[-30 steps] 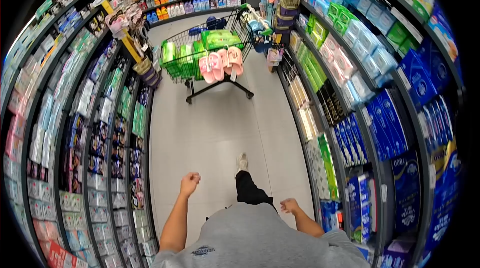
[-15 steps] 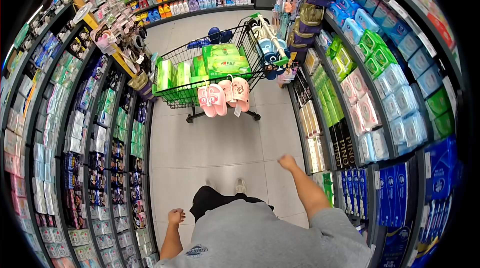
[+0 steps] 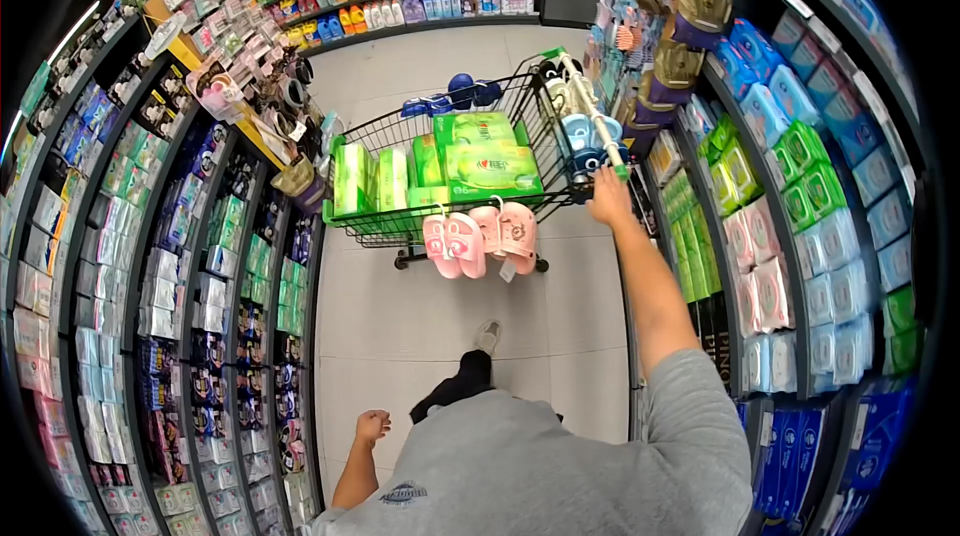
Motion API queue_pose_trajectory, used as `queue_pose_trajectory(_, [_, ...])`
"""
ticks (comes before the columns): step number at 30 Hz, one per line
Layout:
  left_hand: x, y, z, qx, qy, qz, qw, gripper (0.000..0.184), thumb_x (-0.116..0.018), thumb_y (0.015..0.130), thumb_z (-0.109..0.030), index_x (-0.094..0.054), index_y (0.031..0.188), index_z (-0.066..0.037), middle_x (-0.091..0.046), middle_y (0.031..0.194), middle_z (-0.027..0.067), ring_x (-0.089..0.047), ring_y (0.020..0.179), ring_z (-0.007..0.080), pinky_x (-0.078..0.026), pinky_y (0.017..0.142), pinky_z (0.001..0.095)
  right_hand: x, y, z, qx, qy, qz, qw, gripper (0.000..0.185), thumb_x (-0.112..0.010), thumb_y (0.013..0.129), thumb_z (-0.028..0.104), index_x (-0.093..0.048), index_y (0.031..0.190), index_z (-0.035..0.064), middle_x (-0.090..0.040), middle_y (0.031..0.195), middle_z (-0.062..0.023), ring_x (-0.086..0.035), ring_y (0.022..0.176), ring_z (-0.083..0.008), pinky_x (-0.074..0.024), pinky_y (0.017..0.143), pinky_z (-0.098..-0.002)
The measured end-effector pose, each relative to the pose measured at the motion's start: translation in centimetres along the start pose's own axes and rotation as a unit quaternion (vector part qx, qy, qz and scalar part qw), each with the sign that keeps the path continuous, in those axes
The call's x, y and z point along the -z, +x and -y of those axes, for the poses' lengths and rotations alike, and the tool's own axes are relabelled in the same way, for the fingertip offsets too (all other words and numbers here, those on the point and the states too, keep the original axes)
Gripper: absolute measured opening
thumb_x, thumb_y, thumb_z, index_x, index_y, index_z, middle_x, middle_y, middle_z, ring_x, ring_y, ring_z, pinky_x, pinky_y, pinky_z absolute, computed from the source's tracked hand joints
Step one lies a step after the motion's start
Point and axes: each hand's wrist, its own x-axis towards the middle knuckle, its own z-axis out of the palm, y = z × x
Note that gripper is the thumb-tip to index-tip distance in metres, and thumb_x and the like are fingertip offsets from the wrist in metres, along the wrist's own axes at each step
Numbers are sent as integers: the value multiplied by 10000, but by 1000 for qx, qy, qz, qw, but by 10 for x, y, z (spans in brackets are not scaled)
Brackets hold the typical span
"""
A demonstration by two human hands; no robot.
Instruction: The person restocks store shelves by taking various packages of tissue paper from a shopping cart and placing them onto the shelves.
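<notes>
A black wire shopping cart (image 3: 375, 226) stands ahead of me across the aisle. Green tissue packs (image 3: 490, 168) fill its basket, and pink slippers (image 3: 452, 244) and pink clogs (image 3: 508, 234) hang on its near side. Blue slippers (image 3: 430, 107) hang over the far side. My right hand (image 3: 608, 200) is stretched out at the near end of the pale cart handle (image 3: 590, 106); whether it touches is hard to tell. Low on the left, my left hand (image 3: 373, 426) hangs beside my body, fingers curled and nothing seen in them.
Tall shelves of packaged goods (image 3: 160, 286) line the left side. On the right, shelves hold wipes packs (image 3: 840, 276) and green packs. Bottles (image 3: 430, 6) stand on the back shelves. Hanging goods (image 3: 640, 36) are close to the cart's right end. Grey floor tiles (image 3: 560, 316) run between.
My right hand has moved forward and up to the cart handle. The cart appears nearer, and I have stepped forward. My left hand stays low at my side.
</notes>
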Motion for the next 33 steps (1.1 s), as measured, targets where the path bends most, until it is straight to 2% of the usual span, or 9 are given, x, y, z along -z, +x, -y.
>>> queue_pose_trajectory(4, [21,35,-8,65,-16,9,998,134,-571,816,-162,-635,882,-65,-628,704,77,-574,555,179,-432,479,311,16,28,2,-38,9,186,982,690,-667,735,229,-391,1351,88,-422,1354,-102,-333,1301,-251,-243,1087,-461])
queue_pose_trajectory(6, [18,49,-28,64,-21,-11,998,139,-589,796,-182,-630,849,-59,-616,680,85,-555,529,185,-429,454,324,5,30,5,-46,5,187,981,604,-656,736,223,-455,1290,89,-463,1299,-92,-365,1271,-248,-286,1042,-485])
queue_pose_trajectory(9, [11,90,-60,62,32,13,997,137,-597,781,-198,-626,778,-64,-585,626,51,-525,495,146,-401,420,292,-18,20,8,-79,-7,36,996,406,-660,761,262,-564,1109,77,-527,1103,-82,-436,1180,-251,-360,898,-478])
queue_pose_trajectory(13, [-11,140,-144,22,88,34,995,167,-591,780,-199,-604,688,-60,-545,564,40,-462,429,118,-365,377,278,-15,-5,27,-49,-89,-67,993,404,-670,761,406,-619,995,80,-562,998,-87,-506,1040,-259,-354,899,-466])
queue_pose_trajectory(15, [-24,159,-197,-161,308,-17,938,317,-622,751,-285,-681,892,-7,-649,977,205,-592,988,364,-462,848,441,-25,-18,23,-26,-90,-47,994,355,-679,755,380,-634,933,77,-579,938,-92,-528,986,-264,-365,897,-443])
queue_pose_trajectory(17, [-46,167,-247,-226,330,-112,910,481,-633,748,-242,-565,1170,-23,-563,1184,216,-543,1083,362,-442,915,421,-28,-34,20,29,-60,-92,994,263,-708,729,328,-653,760,73,-603,777,-89,-570,816,-265,-408,806,-385])
queue_pose_trajectory(19, [-69,156,-297,-330,249,-156,897,532,-637,746,-198,-506,1228,-15,-465,1292,239,-454,1183,388,-383,990,421,-25,-52,21,13,-47,-57,997,264,-709,721,332,-657,761,76,-596,769,-75,-562,817,-252,-409,786,-373])
queue_pose_trajectory(24, [-117,156,-337,-499,344,-143,783,604,-650,731,-142,-449,1288,-23,-382,1356,253,-346,1262,412,-298,1057,429,-22,-106,33,-21,9,-82,996,236,-737,678,299,-657,702,78,-601,760,-56,-551,798,-232,-407,746,-358])
queue_pose_trajectory(33, [-128,132,-323,-460,432,6,776,644,-666,728,-196,-410,1301,-51,-302,1411,216,-462,1176,403,-440,925,451,-25,-209,47,-109,57,-136,983,224,-747,642,248,-614,656,69,-557,706,-69,-530,770,-256,-391,731,-382])
